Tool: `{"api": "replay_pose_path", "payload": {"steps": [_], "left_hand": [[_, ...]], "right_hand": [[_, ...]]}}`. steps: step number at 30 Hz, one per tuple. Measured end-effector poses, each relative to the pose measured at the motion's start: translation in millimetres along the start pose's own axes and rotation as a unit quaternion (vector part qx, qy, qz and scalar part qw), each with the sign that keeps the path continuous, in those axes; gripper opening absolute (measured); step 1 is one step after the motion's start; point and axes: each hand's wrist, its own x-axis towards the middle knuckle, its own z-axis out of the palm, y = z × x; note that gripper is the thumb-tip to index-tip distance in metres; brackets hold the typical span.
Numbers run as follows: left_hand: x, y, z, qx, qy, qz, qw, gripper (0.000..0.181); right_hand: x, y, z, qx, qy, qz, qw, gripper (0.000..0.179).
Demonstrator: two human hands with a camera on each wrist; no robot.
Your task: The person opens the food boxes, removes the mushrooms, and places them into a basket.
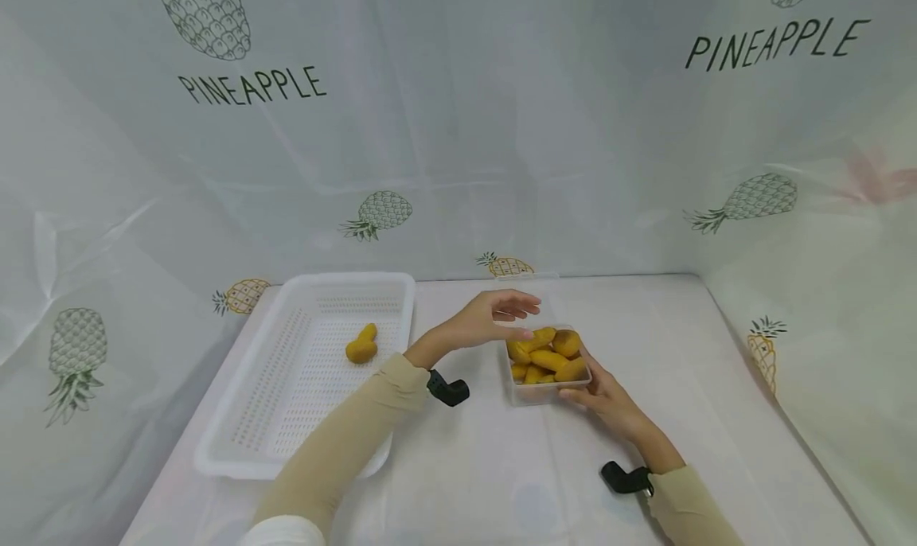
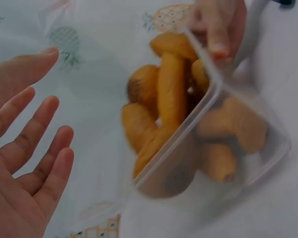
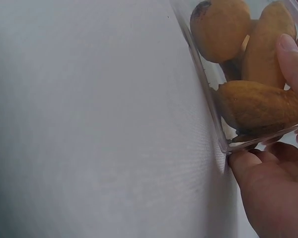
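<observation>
A clear plastic box stands on the table, filled with several yellow-brown, knobbly, mushroom-like pieces. Some are rounded, others long like stems. My right hand grips the box at its near right corner, with the thumb on the near side and the fingers along the right wall. Over the box's far left part is my left hand, its fingers spread and loosely bent. In the left wrist view this left hand holds nothing, and the box appears tilted beside it.
To the left stands a white perforated plastic basket with a yellow-brown piece inside. A transparent lid-like sheet lies behind the box. Pineapple-print sheeting hangs along the back and sides of the white-covered table.
</observation>
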Motion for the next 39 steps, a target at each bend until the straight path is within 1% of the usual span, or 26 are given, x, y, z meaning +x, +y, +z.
{"api": "replay_pose_path", "payload": {"steps": [3,6,9,14,19,23,26,30,34,36,39], "left_hand": [[7.2,-3.8,18.4,0.011,-0.027,0.008,0.9995,0.052],[12.6,-8.8,34.9,0.017,-0.046,0.027,0.9984,0.05],[16.1,-13.1,47.7,0.039,-0.053,0.039,0.9971,0.051],[17.7,-18.5,60.6,0.086,-0.051,0.038,0.9943,0.053],[19.2,-21.0,66.3,0.094,-0.06,0.048,0.9926,0.052],[19.5,-23.0,69.1,0.118,-0.068,0.053,0.9893,0.05],[19.4,-23.4,70.6,0.143,-0.074,0.059,0.9852,0.049],[20.3,-23.4,72.2,0.156,-0.079,0.066,0.9824,0.046],[21.4,-25.7,73.5,0.174,-0.077,0.071,0.9791,0.042],[21.3,-26.4,73.4,0.183,-0.076,0.07,0.9777,0.04],[20.1,-25.5,72.2,0.183,-0.079,0.068,0.9777,0.04]], "right_hand": [[-0.1,0,-1,-0.002,0.0,-0.005,1.0,0.092],[-0.1,0,-1,0.001,-0.005,-0.012,0.9999,0.091],[0.1,0,-1,0.008,-0.011,-0.018,0.9998,0.09],[0.4,0,1,0.012,-0.019,-0.02,0.9996,0.09],[-1.0,1,-1,0.012,-0.021,-0.019,0.9995,0.089],[-1.2,1,-1,0.017,-0.023,-0.019,0.9994,0.089],[-1.0,0,-2,0.017,-0.023,-0.021,0.9994,0.088],[-1.5,1,-2,0.017,-0.015,-0.011,0.9997,0.088],[-2.6,2,-2,0.036,-0.02,-0.001,0.9991,0.091],[-2.5,3,-2,0.048,-0.026,-0.002,0.9985,0.091],[-1.4,3,-1,0.054,-0.029,-0.006,0.9981,0.091]]}}
